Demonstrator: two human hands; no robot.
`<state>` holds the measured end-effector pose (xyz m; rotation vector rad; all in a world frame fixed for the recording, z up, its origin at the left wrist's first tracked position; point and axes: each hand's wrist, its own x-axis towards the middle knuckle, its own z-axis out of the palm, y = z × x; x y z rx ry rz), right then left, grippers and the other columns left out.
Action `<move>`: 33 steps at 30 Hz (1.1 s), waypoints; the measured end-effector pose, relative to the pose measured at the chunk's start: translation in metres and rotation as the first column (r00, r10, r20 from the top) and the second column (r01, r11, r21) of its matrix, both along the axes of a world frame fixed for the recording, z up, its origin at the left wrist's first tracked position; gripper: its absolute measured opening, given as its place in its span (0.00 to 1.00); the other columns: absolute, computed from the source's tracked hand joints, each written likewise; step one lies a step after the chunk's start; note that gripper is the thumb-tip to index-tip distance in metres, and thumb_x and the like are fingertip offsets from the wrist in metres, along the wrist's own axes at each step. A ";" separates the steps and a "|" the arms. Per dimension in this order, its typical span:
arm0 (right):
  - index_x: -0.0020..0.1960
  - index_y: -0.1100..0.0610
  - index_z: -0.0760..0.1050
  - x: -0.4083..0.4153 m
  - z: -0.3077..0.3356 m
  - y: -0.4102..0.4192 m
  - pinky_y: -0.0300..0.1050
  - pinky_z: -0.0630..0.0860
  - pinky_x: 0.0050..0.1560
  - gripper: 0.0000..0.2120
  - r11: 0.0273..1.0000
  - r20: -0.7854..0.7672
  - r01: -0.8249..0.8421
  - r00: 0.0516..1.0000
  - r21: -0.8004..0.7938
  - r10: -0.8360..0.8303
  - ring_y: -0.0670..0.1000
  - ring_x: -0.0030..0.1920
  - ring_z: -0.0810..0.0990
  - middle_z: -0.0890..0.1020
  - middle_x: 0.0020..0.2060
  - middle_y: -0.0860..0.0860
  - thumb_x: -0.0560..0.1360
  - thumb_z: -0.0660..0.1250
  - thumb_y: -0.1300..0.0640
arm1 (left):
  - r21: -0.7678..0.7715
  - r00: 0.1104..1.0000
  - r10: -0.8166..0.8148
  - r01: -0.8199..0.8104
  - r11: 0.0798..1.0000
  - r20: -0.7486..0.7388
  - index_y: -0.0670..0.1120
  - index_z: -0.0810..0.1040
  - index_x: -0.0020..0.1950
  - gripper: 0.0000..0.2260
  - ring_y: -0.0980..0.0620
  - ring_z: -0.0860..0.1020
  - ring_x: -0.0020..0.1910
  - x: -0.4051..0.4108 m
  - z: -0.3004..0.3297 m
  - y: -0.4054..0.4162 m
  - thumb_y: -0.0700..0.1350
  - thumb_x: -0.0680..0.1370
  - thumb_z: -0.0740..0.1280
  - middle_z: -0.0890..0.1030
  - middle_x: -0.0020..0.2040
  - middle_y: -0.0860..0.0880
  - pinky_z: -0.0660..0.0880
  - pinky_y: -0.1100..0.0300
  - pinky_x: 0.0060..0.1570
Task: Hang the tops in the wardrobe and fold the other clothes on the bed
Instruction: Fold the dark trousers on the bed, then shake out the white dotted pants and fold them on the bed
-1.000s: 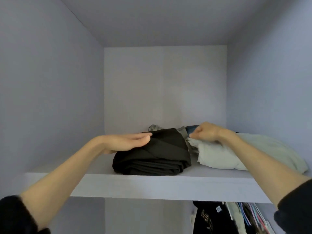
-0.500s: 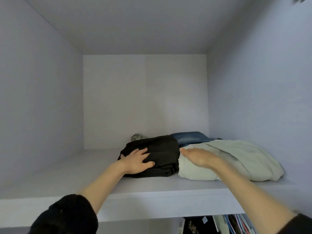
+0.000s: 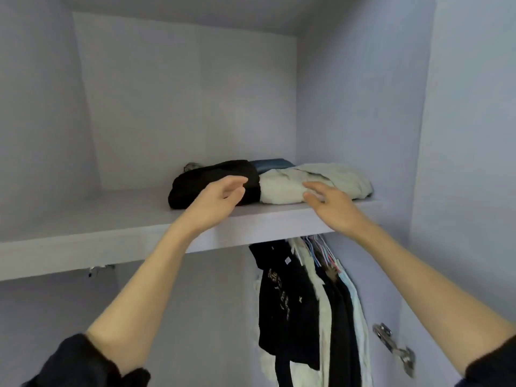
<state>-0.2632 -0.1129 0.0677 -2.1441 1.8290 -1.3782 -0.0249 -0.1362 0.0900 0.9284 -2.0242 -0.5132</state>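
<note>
On the wardrobe shelf (image 3: 117, 227) a folded black garment (image 3: 195, 185) touches a pale green one (image 3: 329, 180), stacked for storage; tops (image 3: 293, 303) hang below the shelf. Left hand (image 3: 220, 199) and right hand (image 3: 329, 208) hover at the shelf's front edge, fingers relaxed and spread, gripping nothing.

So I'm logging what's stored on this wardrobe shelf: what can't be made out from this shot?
- Head view: blue folded garment, mostly hidden behind the black folded garment and pale green garment.
- Grey item at the back: only a sliver shows, type unclear.
- Hanging tops: overlapped, cut off by the bottom edge.
- Hanger rail: hidden by the shelf.
</note>
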 end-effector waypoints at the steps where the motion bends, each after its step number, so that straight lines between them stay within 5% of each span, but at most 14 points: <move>1: 0.70 0.53 0.68 -0.001 -0.011 0.021 0.36 0.59 0.63 0.18 1.000 0.050 0.020 0.999 -0.005 -0.020 0.50 0.68 0.68 0.71 0.68 0.51 0.80 0.58 0.53 | -0.026 0.995 -0.044 0.041 0.999 -0.086 0.48 0.72 0.68 0.15 0.59 0.71 0.63 -0.010 -0.010 0.018 0.43 0.82 0.59 0.74 0.65 0.52 0.66 0.68 0.60; 6: 0.68 0.54 0.69 -0.005 -0.081 0.139 0.34 0.64 0.59 0.17 0.985 0.204 0.140 0.966 0.102 -0.159 0.47 0.62 0.74 0.75 0.63 0.49 0.80 0.60 0.55 | 0.075 0.934 -0.259 0.285 0.956 -0.245 0.54 0.73 0.61 0.11 0.58 0.73 0.62 -0.050 -0.077 0.096 0.44 0.82 0.59 0.78 0.60 0.55 0.72 0.61 0.60; 12: 0.67 0.54 0.71 -0.011 -0.167 0.287 0.19 0.66 0.45 0.16 0.911 0.312 0.262 0.878 0.320 -0.362 0.44 0.53 0.75 0.78 0.59 0.49 0.80 0.60 0.57 | 0.305 0.888 -0.433 0.459 0.834 -0.153 0.55 0.72 0.60 0.10 0.55 0.76 0.59 -0.084 -0.169 0.188 0.46 0.81 0.59 0.79 0.54 0.57 0.71 0.52 0.63; 17: 0.65 0.59 0.72 -0.026 -0.210 0.416 0.33 0.69 0.56 0.15 0.813 0.359 0.397 0.750 0.427 -0.555 0.50 0.54 0.77 0.79 0.58 0.56 0.79 0.61 0.62 | 0.456 0.757 -0.645 0.613 0.645 -0.105 0.46 0.73 0.62 0.11 0.46 0.76 0.60 -0.133 -0.208 0.275 0.41 0.80 0.61 0.78 0.57 0.47 0.71 0.50 0.64; 23: 0.65 0.60 0.73 -0.052 -0.228 0.592 0.43 0.71 0.60 0.15 0.607 0.386 0.618 0.469 0.499 -0.794 0.55 0.57 0.78 0.79 0.58 0.58 0.79 0.62 0.61 | 0.494 0.499 -0.858 0.781 0.383 -0.122 0.47 0.74 0.60 0.11 0.49 0.77 0.56 -0.208 -0.231 0.406 0.38 0.80 0.60 0.79 0.56 0.47 0.71 0.54 0.63; 29: 0.62 0.55 0.74 -0.055 -0.236 0.776 0.39 0.73 0.56 0.13 0.422 0.420 0.731 0.203 0.536 -0.885 0.52 0.55 0.79 0.81 0.54 0.55 0.78 0.63 0.59 | 0.508 0.241 -0.960 0.850 0.137 -0.145 0.42 0.74 0.62 0.11 0.51 0.78 0.49 -0.287 -0.250 0.566 0.38 0.80 0.59 0.79 0.54 0.46 0.73 0.68 0.52; 33: 0.58 0.53 0.75 -0.048 -0.251 0.895 0.49 0.74 0.57 0.09 0.244 0.441 0.796 -0.032 0.554 -0.897 0.56 0.54 0.80 0.81 0.53 0.56 0.78 0.63 0.60 | 0.541 0.037 -0.988 0.840 -0.051 -0.152 0.52 0.74 0.54 0.08 0.59 0.78 0.49 -0.330 -0.269 0.674 0.42 0.81 0.59 0.79 0.52 0.53 0.73 0.68 0.51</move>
